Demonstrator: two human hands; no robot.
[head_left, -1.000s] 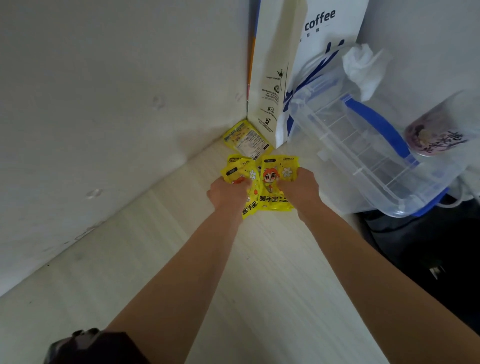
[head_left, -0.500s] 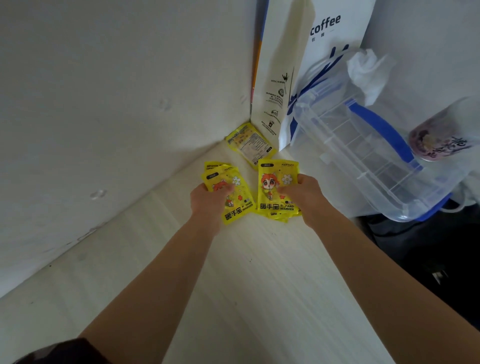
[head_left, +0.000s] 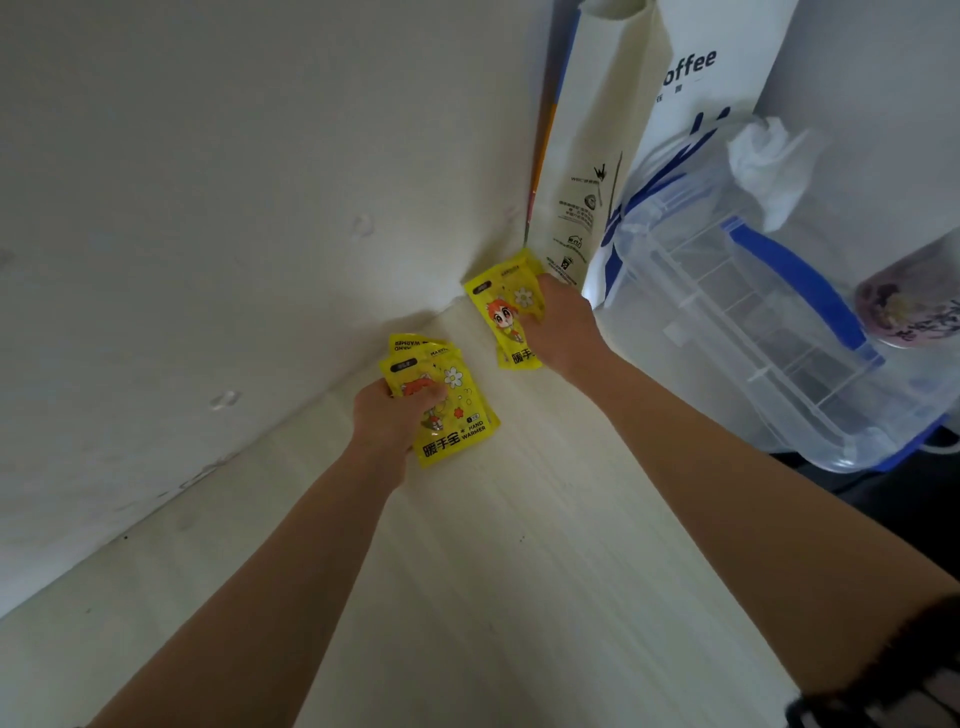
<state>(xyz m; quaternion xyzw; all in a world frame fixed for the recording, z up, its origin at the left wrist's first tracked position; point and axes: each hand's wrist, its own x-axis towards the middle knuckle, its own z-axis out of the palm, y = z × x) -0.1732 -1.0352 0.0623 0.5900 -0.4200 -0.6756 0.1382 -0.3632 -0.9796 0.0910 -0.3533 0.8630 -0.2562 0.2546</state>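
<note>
So the gathering-up looks roughly halfway. The left hand (head_left: 394, 418) is clamped on a fanned stack of flat yellow foil hand-warmer packets (head_left: 460, 415) just above the pale wooden tabletop (head_left: 493, 571); I count two for sure, maybe a third edge. The right hand (head_left: 563, 332) pinches one more yellow cartoon-print packet (head_left: 501, 317) in the corner by the tall white paper coffee bag (head_left: 597, 156). Another yellow edge peeks out behind it, can't tell if it's gripped. One clear plastic bin with blue handle (head_left: 727, 322) sits beside, and I'd guess stashing is what's left.
</note>
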